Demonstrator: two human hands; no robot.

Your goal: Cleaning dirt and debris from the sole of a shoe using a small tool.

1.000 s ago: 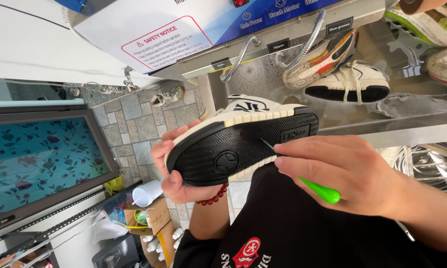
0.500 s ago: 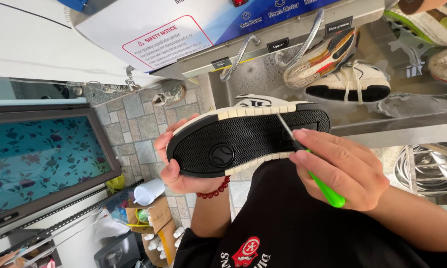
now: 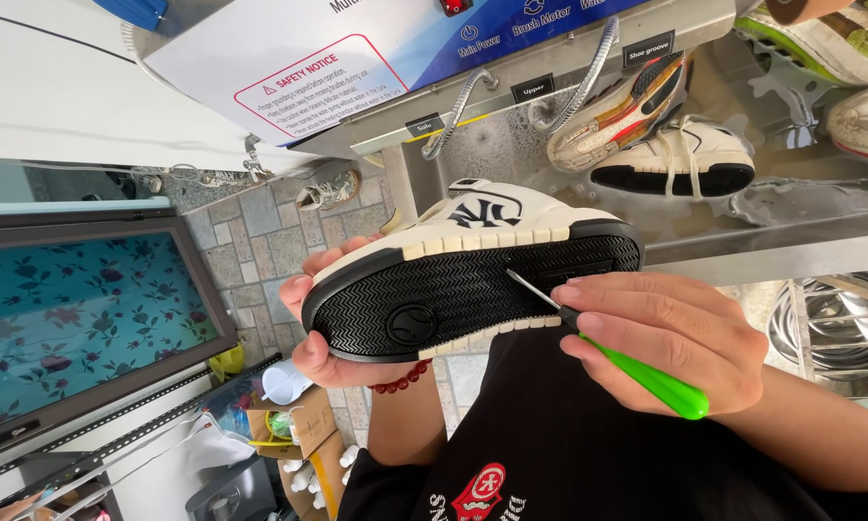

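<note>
A white, rectangular notice sheet with a red-bordered panel slants across the top, stuck on a machine beside a blue control strip carrying small white symbols. Under it, three little black tags sit along a steel rail.

In the middle, the left hand cups a cream sneaker from beneath, its black sole turned upward. Most of that hand is hidden behind the shoe; only the thumb, the fingertips at the edge and a red bead bracelet on the wrist show. The right hand grips a green-handled pick, its thin metal tip resting in the tread near the sole's edge. The handle's middle is covered by the fingers.

Behind, in a wet steel trough, two more shoes lie together: one white and black, one with orange and a worn sole. At the top right, two others are cut off by the picture's edge. One small shoe lies on the paved floor, hard to make out. On the left, a dark-framed panel shows a teal flowered pattern. Cardboard boxes below hold small things too blurred to name.
</note>
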